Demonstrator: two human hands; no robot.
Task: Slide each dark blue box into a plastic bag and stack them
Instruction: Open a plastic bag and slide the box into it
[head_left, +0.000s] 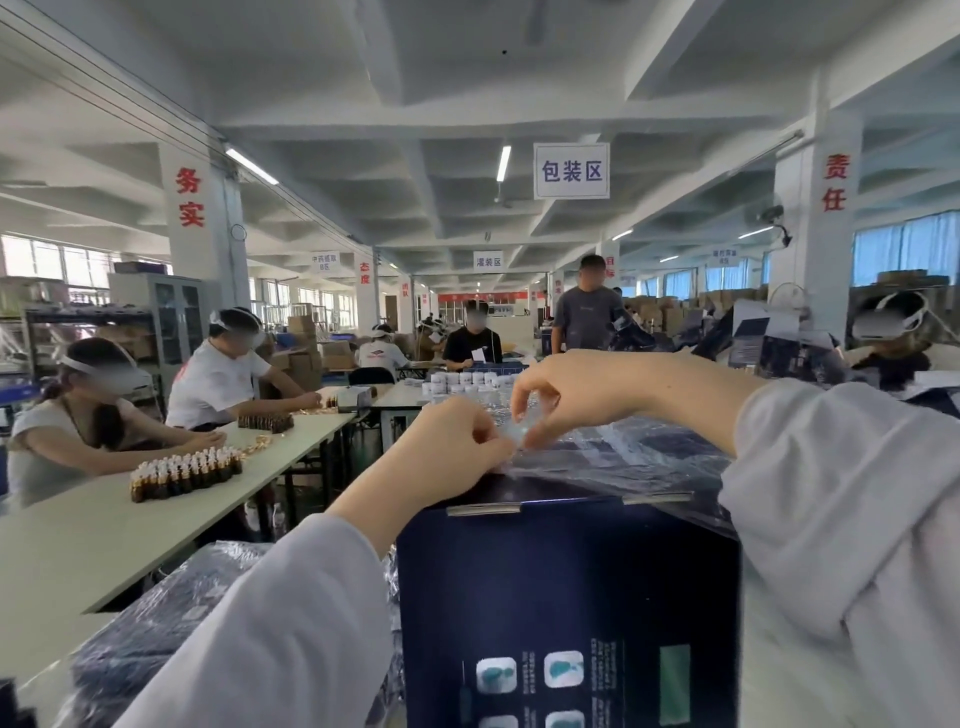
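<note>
Overhead, a hanging sign (571, 170) reads "包装区", and a farther sign (489, 261) reads "灌装区". Red "务实" marks the left pillar (189, 244), "责任" the right pillar (815, 249).

Box (566, 597): dark navy, white-and-teal square icons, one pale green panel. Plastic bag (639, 452): clear, glossy. Sleeves (291, 639): pale grey-white. Tabletop (93, 540): cream. Bottles (187, 472): amber-brown, pale caps. Pillar characters (189, 197): red.

A wide hall under a white beamed ceiling (467, 98) with tube lights (503, 163). White pillars (815, 249) carry red characters, blue curtains (906, 247) cover the right windows, and a grey cabinet (174, 317) and long pale worktop (93, 530) stand left.
</note>
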